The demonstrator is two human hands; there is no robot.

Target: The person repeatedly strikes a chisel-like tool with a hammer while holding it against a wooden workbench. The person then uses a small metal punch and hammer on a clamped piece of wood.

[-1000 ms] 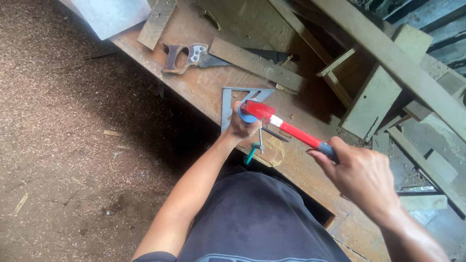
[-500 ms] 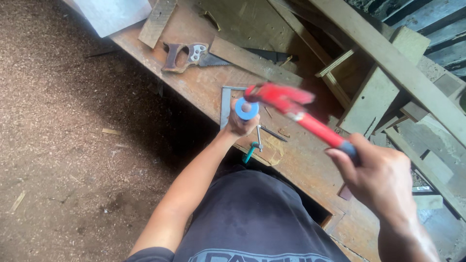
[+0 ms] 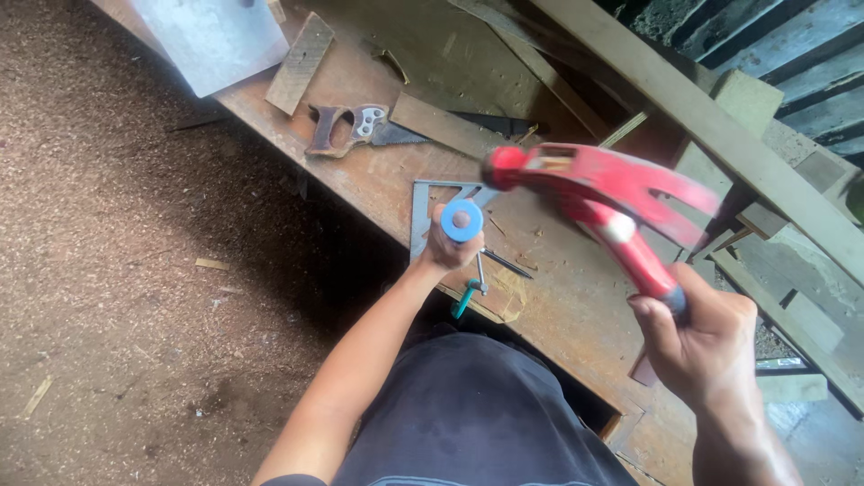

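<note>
Far left, bare earthen ground strewn with sawdust. Along the upper left, a grey sheet lying on the wooden workbench, a short wooden offcut just beside it. Next along, a handsaw with a worn wooden handle, blade partly tucked under a flat wooden strip. Near the bench's front edge, the left hand, fingers pressed together in a fist around a tool with a round blue cap, held upright, cap facing up; the tool's lower end hidden by the hand. Under and behind that fist, a metal triangular square flat on the bench. Just below the fist, a small teal-handled tool at the bench edge and a thin dark pointed piece beside it. To the right, a red claw hammer raised above the bench, blurred, head toward the blue cap but clear of it. Lower right, the right hand, clenched tight around the hammer's dark grip. Far right, long planks and wood blocks stacked behind the bench.
</note>
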